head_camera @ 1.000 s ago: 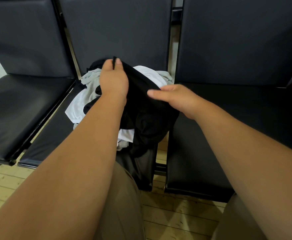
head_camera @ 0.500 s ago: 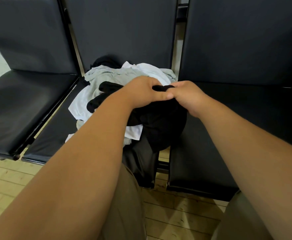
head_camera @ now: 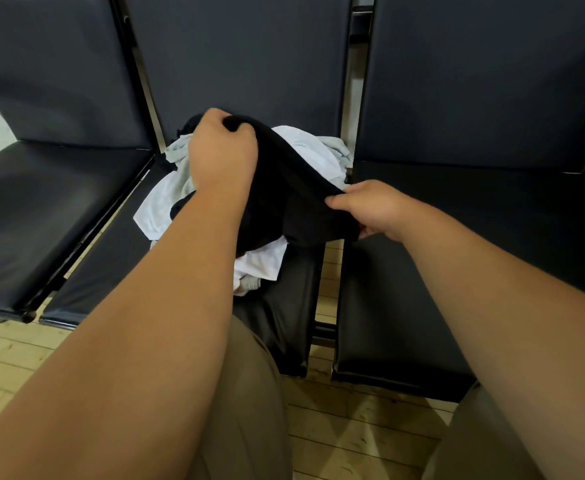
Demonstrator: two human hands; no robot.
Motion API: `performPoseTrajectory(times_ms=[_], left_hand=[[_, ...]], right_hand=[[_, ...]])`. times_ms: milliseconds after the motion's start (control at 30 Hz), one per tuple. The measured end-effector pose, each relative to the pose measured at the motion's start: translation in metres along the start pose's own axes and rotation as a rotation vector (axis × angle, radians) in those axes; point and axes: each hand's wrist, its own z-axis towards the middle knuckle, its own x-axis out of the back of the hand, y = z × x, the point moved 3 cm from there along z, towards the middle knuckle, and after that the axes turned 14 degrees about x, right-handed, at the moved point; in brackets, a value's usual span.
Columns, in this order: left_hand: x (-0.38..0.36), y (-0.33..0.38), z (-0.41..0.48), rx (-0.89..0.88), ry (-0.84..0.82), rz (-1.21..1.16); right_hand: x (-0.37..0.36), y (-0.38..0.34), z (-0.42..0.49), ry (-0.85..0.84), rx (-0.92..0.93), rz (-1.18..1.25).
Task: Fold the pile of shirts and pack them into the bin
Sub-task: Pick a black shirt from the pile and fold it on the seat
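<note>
The crumpled black shirt [head_camera: 291, 199] hung between the left hand [head_camera: 221, 150], fisted round one edge, and the right hand [head_camera: 376, 209], pinching another; lifting could have dragged the white-and-grey shirt pile [head_camera: 166, 206] beneath them floorward.

Both your forearms [head_camera: 166, 306] are bare as far as the view reaches, as are your left hand [head_camera: 221, 157] and right hand [head_camera: 377, 209]. You wear plain khaki cloth trousers [head_camera: 249, 410], visible at both thighs.
</note>
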Motion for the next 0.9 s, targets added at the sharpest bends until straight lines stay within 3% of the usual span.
performPoseTrajectory(times_ms=[100, 233, 300, 433, 567, 767, 900], left_hand=[[-0.011, 0.004, -0.01, -0.131, -0.214, 0.188], [-0.037, 0.005, -0.037, -0.315, -0.622, 0.513], [-0.044, 0.006, -0.046, -0.378, -0.718, 0.534], [-0.052, 0.01, -0.043, -0.453, -0.72, 0.453], [-0.05, 0.004, -0.03, -0.435, -0.562, 0.548], [-0.033, 0.009, -0.027, -0.256, -0.393, 0.223], [-0.026, 0.011, -0.034, -0.22, -0.367, 0.116]], right_hand=[[0.0, -0.008, 0.002, 0.129, 0.1, 0.182], [-0.007, -0.03, 0.0, 0.168, 0.302, 0.122], [-0.011, -0.036, -0.003, 0.145, 0.366, 0.089], [-0.006, -0.04, -0.012, 0.165, 0.408, 0.057], [0.003, -0.042, -0.022, 0.202, 0.407, 0.02], [0.012, -0.024, -0.029, 0.134, 0.266, 0.045], [0.021, -0.018, -0.04, 0.257, 0.214, 0.058]])
